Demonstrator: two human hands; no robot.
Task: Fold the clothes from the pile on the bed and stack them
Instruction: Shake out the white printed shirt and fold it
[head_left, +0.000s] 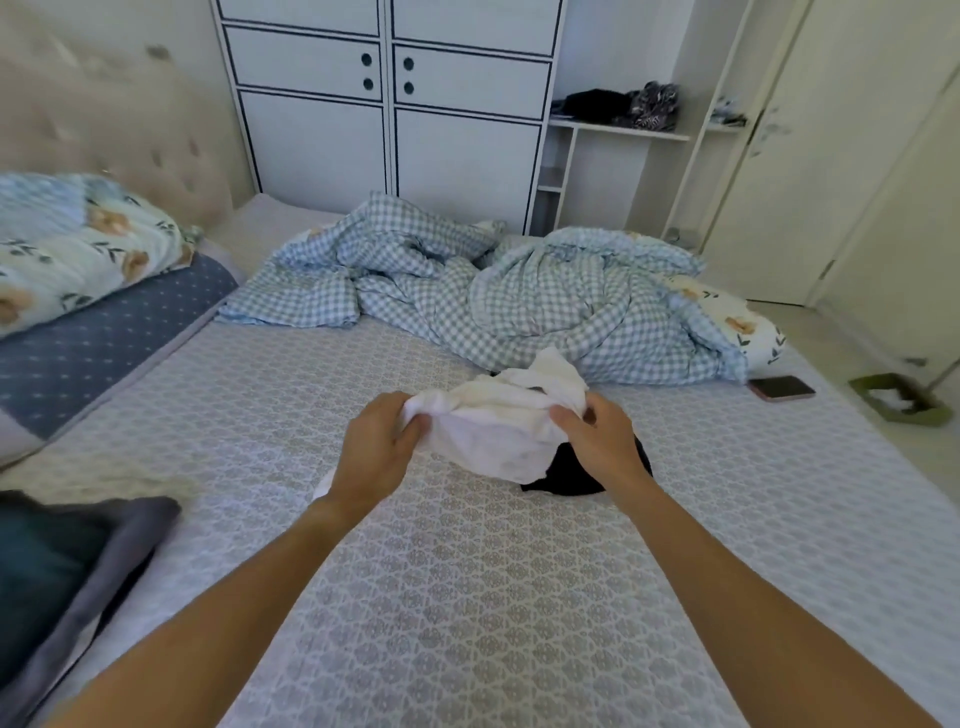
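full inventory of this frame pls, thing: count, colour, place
white garment: 1, white, mid-bed, held by both hands
black garment: 1, black, under the white one
checked duvet: 1, blue-white, crumpled at far side of bed
floral pillow: 1, pale blue, left by headboard
dark cushion: 1, teal-grey, near left
phone: 1, dark, right bed edge
bed: 1, grey patterned cover
wardrobe: 1, white, behind bed
left hand: 1, grips white garment
right hand: 1, grips white garment

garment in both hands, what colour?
White, plain, no visible pattern. Head view: garment gripped by left hand and right hand.
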